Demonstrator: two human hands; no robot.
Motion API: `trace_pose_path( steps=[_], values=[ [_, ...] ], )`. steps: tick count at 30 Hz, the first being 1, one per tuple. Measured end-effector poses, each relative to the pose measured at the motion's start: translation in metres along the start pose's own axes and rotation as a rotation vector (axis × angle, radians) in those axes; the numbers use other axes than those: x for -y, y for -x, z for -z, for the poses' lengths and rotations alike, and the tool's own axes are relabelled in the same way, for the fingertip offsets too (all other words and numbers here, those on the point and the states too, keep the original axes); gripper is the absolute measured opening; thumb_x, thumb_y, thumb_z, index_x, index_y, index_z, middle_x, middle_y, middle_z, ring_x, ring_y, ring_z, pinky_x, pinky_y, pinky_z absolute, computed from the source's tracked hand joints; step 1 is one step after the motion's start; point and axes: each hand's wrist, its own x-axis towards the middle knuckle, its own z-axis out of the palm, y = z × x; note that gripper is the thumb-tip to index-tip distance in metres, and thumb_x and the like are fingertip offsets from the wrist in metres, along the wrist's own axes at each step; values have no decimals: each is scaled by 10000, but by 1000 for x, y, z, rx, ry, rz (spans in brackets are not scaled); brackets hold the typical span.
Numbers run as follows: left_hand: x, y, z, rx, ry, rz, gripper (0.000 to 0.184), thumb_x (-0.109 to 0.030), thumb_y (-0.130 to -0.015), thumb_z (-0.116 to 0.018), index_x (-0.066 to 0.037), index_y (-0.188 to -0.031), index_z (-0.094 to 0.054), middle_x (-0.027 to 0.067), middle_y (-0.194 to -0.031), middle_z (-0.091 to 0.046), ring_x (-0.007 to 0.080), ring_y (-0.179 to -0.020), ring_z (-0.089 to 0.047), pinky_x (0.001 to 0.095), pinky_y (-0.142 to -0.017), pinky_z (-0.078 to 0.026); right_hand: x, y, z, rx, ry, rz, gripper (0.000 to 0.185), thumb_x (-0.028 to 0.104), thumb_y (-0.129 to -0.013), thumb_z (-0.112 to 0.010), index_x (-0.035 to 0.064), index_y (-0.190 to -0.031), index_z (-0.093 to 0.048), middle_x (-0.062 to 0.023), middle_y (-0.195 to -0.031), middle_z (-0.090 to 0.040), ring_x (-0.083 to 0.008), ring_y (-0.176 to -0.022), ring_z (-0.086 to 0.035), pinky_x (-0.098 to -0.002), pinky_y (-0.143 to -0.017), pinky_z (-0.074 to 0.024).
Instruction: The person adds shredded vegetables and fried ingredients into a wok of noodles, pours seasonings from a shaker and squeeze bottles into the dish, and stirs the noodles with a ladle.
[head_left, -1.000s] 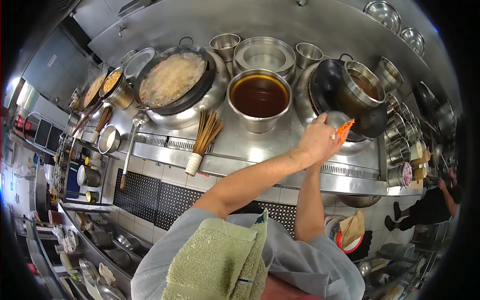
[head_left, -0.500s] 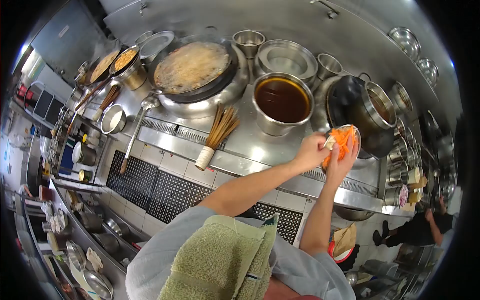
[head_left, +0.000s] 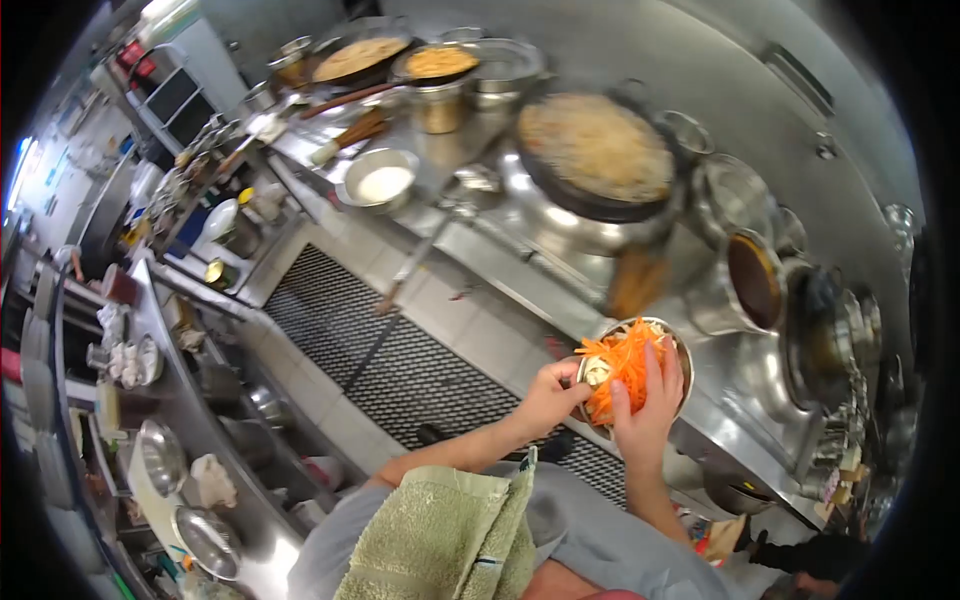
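A round metal bowl (head_left: 686, 372) heaped with shredded carrots (head_left: 622, 352) is held in front of me, by the counter's front edge. Pale pieces (head_left: 597, 372) show at the heap's left side. My left hand (head_left: 548, 402) is closed on the bowl's left rim, its thumb near the pale pieces. My right hand (head_left: 645, 408) reaches over the near right rim, with carrot shreds between its thumb and fingers. The bowl's underside is hidden. Just beyond the bowl lies a blurred bamboo wok brush (head_left: 636, 282).
A wok (head_left: 600, 150) of pale bubbling food sits at the back. A pot of dark liquid (head_left: 752, 282) stands to the right. A ladle (head_left: 425, 250) overhangs the counter edge, near a bowl of white contents (head_left: 383, 184). Black mats (head_left: 380, 350) cover the floor.
My view has swung left, shifting the stove leftover scene to the right. Both hands and the carrot bowl have moved left along the counter, away from the dark-liquid pot's right side.
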Motion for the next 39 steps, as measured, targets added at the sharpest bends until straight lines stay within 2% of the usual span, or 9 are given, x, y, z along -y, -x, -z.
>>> trace_pose_path(
  steps=[6,7,11,14,20,25,31,36,39],
  values=[
    [-131,102,167,-300,-78,-158,144,26,-858,-543,-6,-717,-537,61,-905,-610,133,-733,-647,255,-575,-593,184,-25,-132,185,-224,265,621,314,-846,-659,28,-1367,-477,-253,-1451,-359,-439,-1310,-359,-506,-1079,-272],
    [-150,115,192,-337,-45,-197,241,30,-853,-573,-16,-641,-467,67,-1078,-554,141,-803,-632,249,-567,-596,212,-31,-155,212,-249,302,633,347,-844,-663,40,-1368,-484,-252,-1439,-369,-434,-1300,-370,-509,-1071,-281],
    [-232,153,279,-537,-46,-190,129,42,-858,-521,46,-932,-626,87,-1155,-584,185,-883,-669,251,-574,-609,325,-66,-225,266,-339,441,647,359,-819,-688,59,-1362,-506,-243,-1454,-358,-409,-1309,-370,-499,-1087,-277],
    [-270,152,357,-658,-90,-319,196,23,-859,-515,37,-1027,-615,113,-948,-673,200,-758,-697,306,-608,-623,392,-103,-289,240,-402,523,628,419,-812,-688,79,-1321,-549,-244,-1391,-411,-417,-1261,-403,-520,-1041,-305],
    [-370,113,502,-732,-102,-331,180,0,-881,-503,29,-1025,-607,132,-1007,-668,214,-814,-700,348,-651,-632,495,-194,-441,201,-504,543,608,454,-800,-685,126,-1301,-576,-227,-1364,-443,-404,-1252,-411,-530,-1029,-307],
    [-463,97,604,-801,1,-289,200,-32,-912,-516,18,-1098,-568,145,-1064,-658,231,-855,-699,360,-667,-634,590,-256,-518,399,-580,567,604,442,-783,-701,164,-1308,-588,-246,-1424,-393,-434,-1299,-374,-532,-1064,-284],
    [-587,20,707,-655,12,-284,179,-22,-910,-516,42,-1065,-578,149,-1033,-652,230,-855,-692,382,-675,-633,662,-366,-597,437,-463,791,663,368,-722,-743,298,-1349,-540,-268,-1490,-289,-506,-1364,-267,-626,-1091,-209],
    [-694,-98,781,-453,-175,-243,297,-16,-908,-466,18,-1195,-534,145,-1058,-653,222,-868,-697,386,-649,-635,717,-497,-636,391,-47,787,583,284,-675,-766,218,-1234,-614,-208,-1504,-287,-447,-1394,-253,-677,-1088,-192],
    [-758,-186,779,-267,-168,-264,301,-18,-915,-447,9,-1206,-519,161,-1083,-650,241,-878,-698,406,-659,-635,725,-584,-642,281,149,733,509,270,-664,-771,205,-1149,-632,-219,-1489,-300,-451,-1377,-276,-685,-1048,-268]
  ],
)
